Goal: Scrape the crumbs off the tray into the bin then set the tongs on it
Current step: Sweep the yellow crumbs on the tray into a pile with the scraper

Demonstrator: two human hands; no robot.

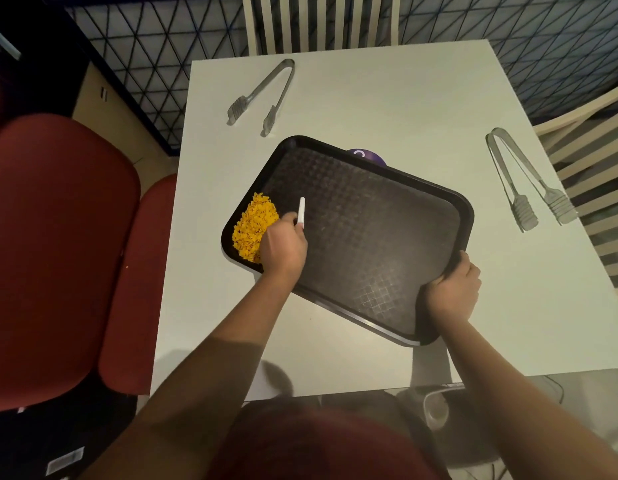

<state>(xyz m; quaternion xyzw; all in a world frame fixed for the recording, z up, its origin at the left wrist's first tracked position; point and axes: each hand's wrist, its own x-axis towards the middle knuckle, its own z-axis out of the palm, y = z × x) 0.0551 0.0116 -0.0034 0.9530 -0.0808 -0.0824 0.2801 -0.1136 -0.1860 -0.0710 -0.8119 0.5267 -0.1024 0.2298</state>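
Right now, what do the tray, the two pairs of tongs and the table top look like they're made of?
Tray: likely moulded plastic, dark brown-black, with a textured grid surface and raised rim. Left tongs and right tongs: metal, probably stainless steel, grey with a dull brushed sheen. Table: smooth matte white top, perhaps laminate; hard to tell.

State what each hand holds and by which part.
The left hand holds a white scraper by its lower end. The right hand grips the black tray at its near right corner.
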